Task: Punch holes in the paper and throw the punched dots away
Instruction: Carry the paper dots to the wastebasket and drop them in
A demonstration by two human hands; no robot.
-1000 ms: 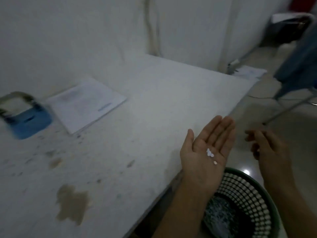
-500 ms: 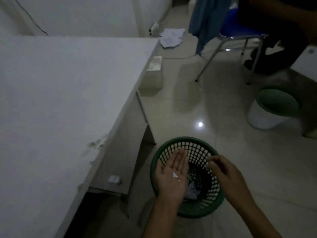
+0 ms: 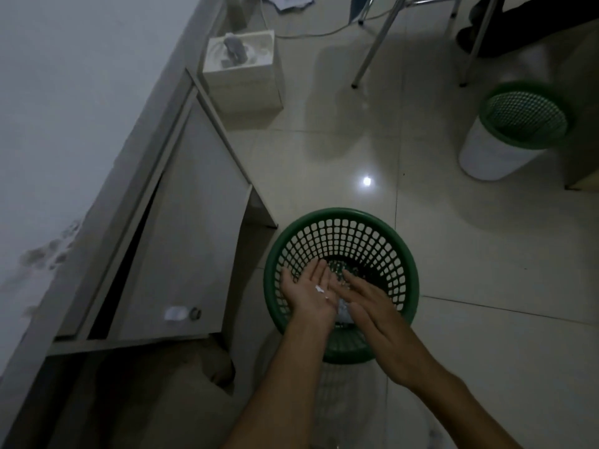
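My left hand (image 3: 309,293) lies palm up over the green mesh waste basket (image 3: 402,264), fingers flat. A few small white punched dots (image 3: 321,290) rest on its palm. My right hand (image 3: 372,306) is flat, fingers straight, its fingertips touching the left palm's edge beside the dots. Both hands hover above the basket's opening. Scraps of paper show at the basket's bottom. The paper and the hole punch are out of view.
The white desk (image 3: 64,124) runs along the left, with its drawer cabinet (image 3: 194,238) beside the basket. A white box (image 3: 243,79) stands on the tiled floor behind. A second green-rimmed bin (image 3: 512,131) and chair legs (image 3: 376,47) are at the upper right.
The view has swung from the desk down to the floor. Both hands moved over the basket, and my right hand came in against the left palm.
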